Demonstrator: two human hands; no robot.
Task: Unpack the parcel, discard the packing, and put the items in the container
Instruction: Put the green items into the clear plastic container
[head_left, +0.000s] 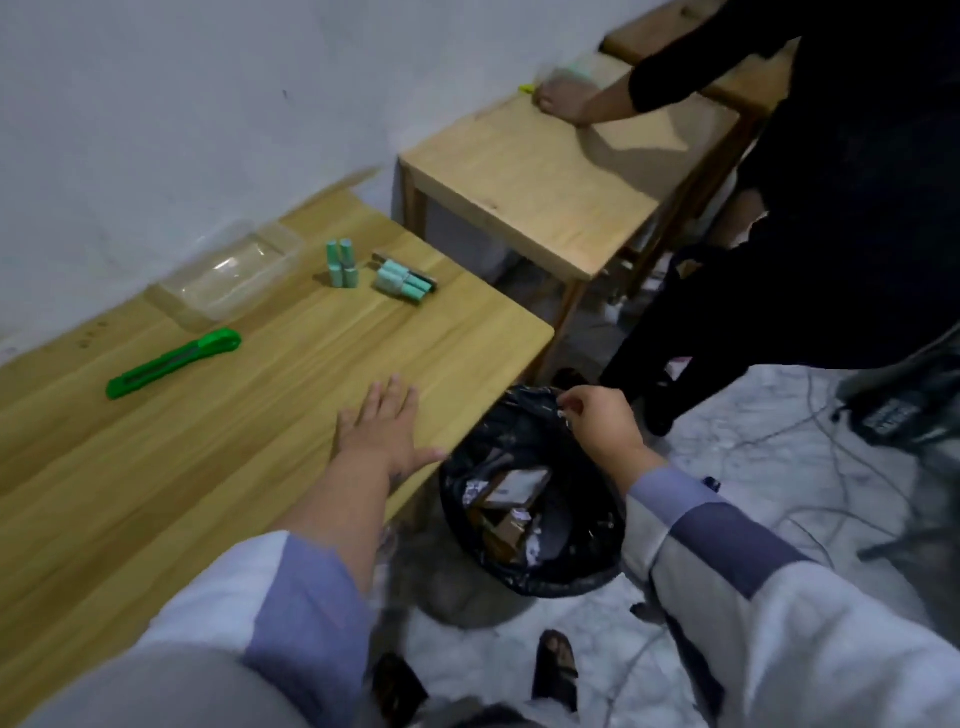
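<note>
My left hand (387, 423) lies flat and open near the right edge of the wooden table (218, 426), holding nothing. My right hand (597, 421) hovers over the black bin bag (530, 499) beside the table, fingers pinched at the bag's far rim. Cardboard and packing scraps (511, 499) lie inside the bag. Several small teal tubes (343, 265) stand upright at the table's far end, and more teal tubes (402, 283) lie on their sides next to them. A clear plastic container (234, 275) sits empty against the wall, left of the tubes.
A green utility knife (174, 364) lies on the table's left part. A second wooden table (524, 192) stands beyond, where another person in black (810, 208) rests a hand. Cables (810, 499) trail over the pale floor at right. My sandalled foot (556, 665) is below the bag.
</note>
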